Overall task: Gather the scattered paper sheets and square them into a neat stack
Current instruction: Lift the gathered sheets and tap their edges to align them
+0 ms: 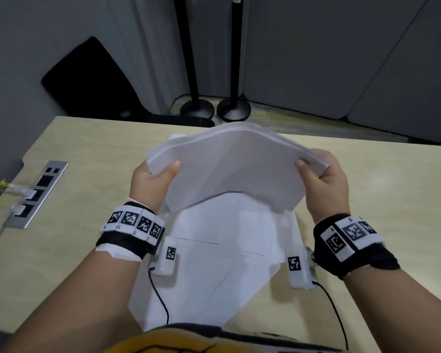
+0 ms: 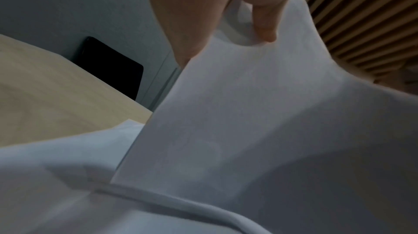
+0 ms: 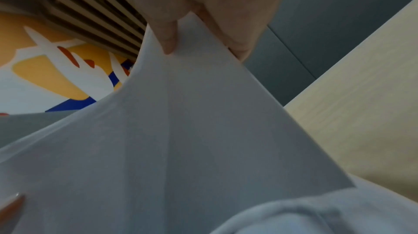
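Paper sheets: a bundle (image 1: 236, 169) is up in the air over the middle of the desk (image 1: 82, 161), bowed upward like an arch, with more loose sheets (image 1: 224, 253) fanned out flat underneath toward the near edge.
Left hand (image 1: 152, 183): pinching the bundle's left side, thumb on top, other fingers hidden under the paper.
Right hand (image 1: 325, 183): same deal on the right side, thumb clamped over the edge.
Stage: looks like squaring up hasn't really started, edges of the bundle are visibly stepped.
Risk: honestly that bend worries me, squeeze inward more and the sheets could crease or one could slip out of the pinch.
Other risk: dropping the bundle crooked onto the desk sheets would just shuffle the pile again.
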### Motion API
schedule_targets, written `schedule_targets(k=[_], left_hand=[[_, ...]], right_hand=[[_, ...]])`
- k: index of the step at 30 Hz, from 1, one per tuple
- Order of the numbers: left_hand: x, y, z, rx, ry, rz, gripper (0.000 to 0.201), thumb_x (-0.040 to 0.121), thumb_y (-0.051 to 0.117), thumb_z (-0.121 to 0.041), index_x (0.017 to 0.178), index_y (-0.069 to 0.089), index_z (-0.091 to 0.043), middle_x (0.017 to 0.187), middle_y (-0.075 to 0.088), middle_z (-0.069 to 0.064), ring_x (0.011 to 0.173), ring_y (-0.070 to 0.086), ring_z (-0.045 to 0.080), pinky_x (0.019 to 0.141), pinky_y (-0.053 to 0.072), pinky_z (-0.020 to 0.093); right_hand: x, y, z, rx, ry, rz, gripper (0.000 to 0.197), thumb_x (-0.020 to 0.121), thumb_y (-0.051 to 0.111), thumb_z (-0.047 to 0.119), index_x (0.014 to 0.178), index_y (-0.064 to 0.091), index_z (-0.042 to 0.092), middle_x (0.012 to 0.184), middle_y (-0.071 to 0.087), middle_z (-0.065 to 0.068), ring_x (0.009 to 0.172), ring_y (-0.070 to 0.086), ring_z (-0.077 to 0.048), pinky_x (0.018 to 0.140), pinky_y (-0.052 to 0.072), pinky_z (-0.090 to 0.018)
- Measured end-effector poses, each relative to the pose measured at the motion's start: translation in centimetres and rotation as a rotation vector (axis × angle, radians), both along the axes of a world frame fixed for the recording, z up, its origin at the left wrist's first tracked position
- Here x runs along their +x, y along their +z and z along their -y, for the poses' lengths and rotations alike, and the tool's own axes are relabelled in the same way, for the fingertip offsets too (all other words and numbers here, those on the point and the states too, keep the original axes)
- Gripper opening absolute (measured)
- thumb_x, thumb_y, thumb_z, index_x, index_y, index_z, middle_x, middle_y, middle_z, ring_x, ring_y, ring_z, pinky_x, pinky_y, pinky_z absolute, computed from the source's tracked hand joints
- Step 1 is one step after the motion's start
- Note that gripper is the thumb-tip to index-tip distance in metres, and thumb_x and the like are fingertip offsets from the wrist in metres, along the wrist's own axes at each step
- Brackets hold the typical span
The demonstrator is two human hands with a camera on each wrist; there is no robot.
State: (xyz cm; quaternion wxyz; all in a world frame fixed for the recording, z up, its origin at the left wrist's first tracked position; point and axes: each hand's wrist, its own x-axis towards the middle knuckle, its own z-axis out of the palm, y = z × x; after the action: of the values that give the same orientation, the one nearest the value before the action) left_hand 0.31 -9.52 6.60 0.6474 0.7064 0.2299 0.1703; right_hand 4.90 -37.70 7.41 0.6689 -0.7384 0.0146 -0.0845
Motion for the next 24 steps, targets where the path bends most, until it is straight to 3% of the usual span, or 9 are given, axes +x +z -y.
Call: schedule_targets(k=[2, 5, 7, 9, 12, 16, 19, 22, 24], left_hand=[[-0.1, 0.6, -0.1, 0.001, -0.018, 0.07, 0.014, 0.083, 0.073, -0.015, 0.087, 0.068, -0.028, 0.084, 0.07, -0.008, 0.081, 0.068, 0.014, 0.068, 0.054, 0.027], [-0.1, 1.2, -0.2, -0.038, -0.042, 0.124, 0.021, 0.07, 0.076, -0.033, 0.089, 0.067, -0.031, 0.092, 0.07, -0.003, 0.086, 0.067, 0.019, 0.073, 0.058, 0.033], [0.0, 1.3, -0.1, -0.044, -0.003, 0.134, 0.024, 0.068, 0.073, -0.044, 0.087, 0.065, -0.032, 0.091, 0.069, -0.002, 0.085, 0.065, 0.019, 0.071, 0.055, 0.034], [0.3, 1.3, 0.1, -0.005, 0.05, 0.136, 0.025, 0.069, 0.068, -0.055, 0.083, 0.064, -0.033, 0.086, 0.066, -0.003, 0.08, 0.062, 0.018, 0.07, 0.052, 0.033], [0.6, 1.6, 0.4, 0.029, 0.14, 0.126, 0.025, 0.071, 0.061, -0.061, 0.074, 0.062, -0.036, 0.077, 0.063, -0.012, 0.073, 0.059, 0.011, 0.067, 0.05, 0.028], [1.3, 1.7, 0.7, 0.021, 0.204, 0.093, 0.019, 0.085, 0.062, -0.041, 0.068, 0.06, -0.032, 0.066, 0.056, -0.013, 0.063, 0.055, 0.006, 0.058, 0.046, 0.019], [1.4, 1.7, 0.8, 0.009, 0.237, 0.096, 0.02, 0.086, 0.06, -0.025, 0.067, 0.06, -0.028, 0.063, 0.051, -0.013, 0.054, 0.048, 0.001, 0.051, 0.041, 0.014], [1.5, 2.2, 0.8, 0.006, 0.261, 0.138, 0.016, 0.082, 0.061, -0.037, 0.069, 0.059, -0.028, 0.074, 0.055, -0.008, 0.069, 0.051, 0.01, 0.062, 0.042, 0.021], [1.7, 2.4, 0.9, 0.059, 0.266, 0.147, 0.018, 0.08, 0.063, -0.044, 0.069, 0.059, -0.03, 0.075, 0.057, -0.011, 0.073, 0.051, 0.011, 0.067, 0.044, 0.023]], right_hand=[[0.1, 0.4, 0.3, 0.033, -0.055, 0.026, 0.017, 0.089, 0.065, 0.015, 0.095, 0.059, 0.03, 0.091, 0.059, 0.014, 0.08, 0.057, 0.003, 0.067, 0.048, -0.014], [0.2, 0.5, 0.5, -0.025, -0.114, 0.022, 0.039, 0.085, 0.069, 0.021, 0.118, 0.051, 0.031, 0.1, 0.053, 0.019, 0.086, 0.053, 0.013, 0.074, 0.045, -0.007], [0.2, 0.6, 0.5, -0.063, -0.118, 0.044, 0.051, 0.084, 0.07, 0.02, 0.127, 0.044, 0.033, 0.109, 0.055, 0.013, 0.101, 0.053, 0.006, 0.085, 0.043, -0.011], [0.2, 0.5, 0.4, -0.162, -0.104, 0.11, 0.057, 0.084, 0.069, 0.017, 0.131, 0.041, 0.037, 0.121, 0.052, 0.006, 0.115, 0.047, 0.001, 0.096, 0.036, -0.01], [0.6, 0.5, 0.5, -0.342, -0.036, 0.223, 0.051, 0.087, 0.066, 0.011, 0.129, 0.05, 0.035, 0.128, 0.04, 0.0, 0.119, 0.039, 0.004, 0.098, 0.025, 0.001], [0.8, 0.2, 0.5, -0.5, -0.01, 0.24, 0.027, 0.089, 0.064, 0.014, 0.112, 0.067, 0.029, 0.134, 0.034, 0.003, 0.118, 0.025, 0.024, 0.097, 0.019, 0.005], [0.7, 0.2, 0.5, -0.525, -0.018, 0.227, 0.026, 0.088, 0.065, 0.016, 0.114, 0.067, 0.023, 0.138, 0.035, -0.002, 0.11, 0.027, 0.032, 0.091, 0.02, 0.008], [0.8, 0.4, 0.3, -0.564, -0.03, 0.253, 0.033, 0.087, 0.066, 0.019, 0.118, 0.064, 0.029, 0.141, 0.032, 0.001, 0.114, 0.033, 0.016, 0.096, 0.024, 0.002], [0.8, 0.4, 0.1, -0.609, -0.023, 0.278, 0.03, 0.088, 0.065, 0.019, 0.115, 0.066, 0.031, 0.142, 0.031, 0.003, 0.118, 0.039, -0.005, 0.101, 0.032, -0.013]])
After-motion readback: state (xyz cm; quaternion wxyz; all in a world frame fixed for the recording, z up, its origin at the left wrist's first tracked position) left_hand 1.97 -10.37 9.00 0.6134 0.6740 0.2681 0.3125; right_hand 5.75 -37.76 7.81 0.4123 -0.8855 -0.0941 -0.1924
